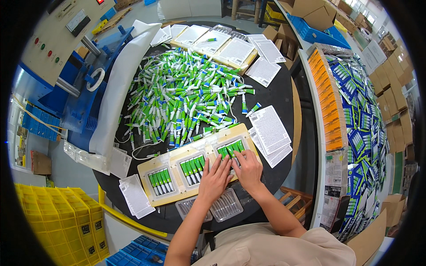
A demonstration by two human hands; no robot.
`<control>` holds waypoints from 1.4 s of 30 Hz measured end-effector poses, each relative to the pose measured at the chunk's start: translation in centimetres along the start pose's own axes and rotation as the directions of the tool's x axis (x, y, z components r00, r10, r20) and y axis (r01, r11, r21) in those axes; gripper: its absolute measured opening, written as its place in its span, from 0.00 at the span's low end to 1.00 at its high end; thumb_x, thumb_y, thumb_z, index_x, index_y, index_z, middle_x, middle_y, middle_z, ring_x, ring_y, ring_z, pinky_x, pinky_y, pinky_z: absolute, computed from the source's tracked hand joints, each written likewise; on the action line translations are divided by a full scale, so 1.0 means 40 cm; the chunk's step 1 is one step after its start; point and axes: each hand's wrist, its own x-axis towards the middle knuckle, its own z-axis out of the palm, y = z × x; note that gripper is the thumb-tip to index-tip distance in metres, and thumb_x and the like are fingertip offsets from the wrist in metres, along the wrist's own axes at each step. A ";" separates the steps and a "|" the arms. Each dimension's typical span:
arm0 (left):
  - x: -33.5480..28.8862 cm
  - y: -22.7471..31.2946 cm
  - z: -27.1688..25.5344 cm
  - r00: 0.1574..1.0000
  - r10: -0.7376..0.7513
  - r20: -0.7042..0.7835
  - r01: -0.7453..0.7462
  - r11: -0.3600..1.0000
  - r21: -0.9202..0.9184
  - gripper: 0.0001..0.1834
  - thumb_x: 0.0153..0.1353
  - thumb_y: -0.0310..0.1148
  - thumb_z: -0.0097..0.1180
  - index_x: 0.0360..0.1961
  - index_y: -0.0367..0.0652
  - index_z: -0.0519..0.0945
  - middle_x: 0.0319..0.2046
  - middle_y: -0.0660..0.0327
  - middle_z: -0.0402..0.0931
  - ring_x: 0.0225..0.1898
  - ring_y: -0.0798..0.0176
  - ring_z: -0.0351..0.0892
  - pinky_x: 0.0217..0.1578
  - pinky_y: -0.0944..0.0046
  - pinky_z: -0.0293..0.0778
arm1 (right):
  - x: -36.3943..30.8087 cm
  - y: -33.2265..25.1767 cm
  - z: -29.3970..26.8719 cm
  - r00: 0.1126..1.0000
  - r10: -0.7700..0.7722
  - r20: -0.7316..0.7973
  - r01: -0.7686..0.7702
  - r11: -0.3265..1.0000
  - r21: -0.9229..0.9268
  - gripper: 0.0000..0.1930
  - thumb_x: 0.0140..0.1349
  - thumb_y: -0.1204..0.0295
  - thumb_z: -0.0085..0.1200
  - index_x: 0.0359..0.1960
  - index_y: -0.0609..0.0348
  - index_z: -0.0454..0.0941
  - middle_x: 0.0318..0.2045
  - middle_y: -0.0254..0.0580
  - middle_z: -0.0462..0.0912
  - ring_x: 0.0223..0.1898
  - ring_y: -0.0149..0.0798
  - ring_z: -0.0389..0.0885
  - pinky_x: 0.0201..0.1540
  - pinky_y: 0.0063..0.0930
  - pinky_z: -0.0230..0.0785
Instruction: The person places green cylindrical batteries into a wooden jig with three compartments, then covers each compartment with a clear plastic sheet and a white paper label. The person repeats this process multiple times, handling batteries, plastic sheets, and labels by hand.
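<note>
A long cream tray frame lies slanted across the near side of the round black table. Three clear blister packs sit in it, each with several small green-and-white tubes; the left row and middle row are in plain sight. Over the right-hand row of tubes are both my hands. My left hand has its fingers stretched out, their tips at the tubes' lower part. Beside it my right hand rests with fingers apart on the right end of that row. My fingers partly hide these tubes.
A large heap of loose tubes covers the table's middle. Printed cards lie right, left and far. Clear blister trays lie near me. Left stands a blue machine beside yellow crates; right, a bin of packed blisters.
</note>
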 end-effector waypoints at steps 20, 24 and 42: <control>0.004 0.001 -0.013 0.997 0.004 0.074 -0.007 0.999 0.036 0.38 0.67 0.53 0.56 0.71 0.41 0.67 0.74 0.59 0.62 0.77 0.60 0.56 0.76 0.37 0.41 | -0.013 0.052 0.003 0.964 -0.190 0.187 0.204 0.977 -0.055 0.22 0.65 0.75 0.54 0.60 0.69 0.76 0.66 0.54 0.74 0.70 0.53 0.70 0.73 0.53 0.57; 0.010 0.000 -0.014 0.995 0.013 0.100 -0.015 1.000 0.014 0.39 0.66 0.51 0.58 0.72 0.40 0.64 0.75 0.57 0.59 0.77 0.58 0.55 0.75 0.35 0.40 | -0.020 0.050 0.003 0.951 -0.210 0.225 0.238 0.966 -0.102 0.23 0.67 0.75 0.52 0.63 0.69 0.74 0.67 0.53 0.73 0.70 0.53 0.70 0.74 0.55 0.55; 0.086 0.028 -0.032 0.975 0.056 0.215 -0.069 0.996 0.057 0.38 0.74 0.56 0.43 0.76 0.42 0.59 0.77 0.57 0.54 0.78 0.58 0.50 0.77 0.38 0.37 | 0.098 0.400 -0.137 0.738 -0.189 0.647 0.561 0.706 -0.433 0.26 0.67 0.74 0.46 0.68 0.68 0.68 0.70 0.62 0.67 0.71 0.52 0.68 0.74 0.47 0.57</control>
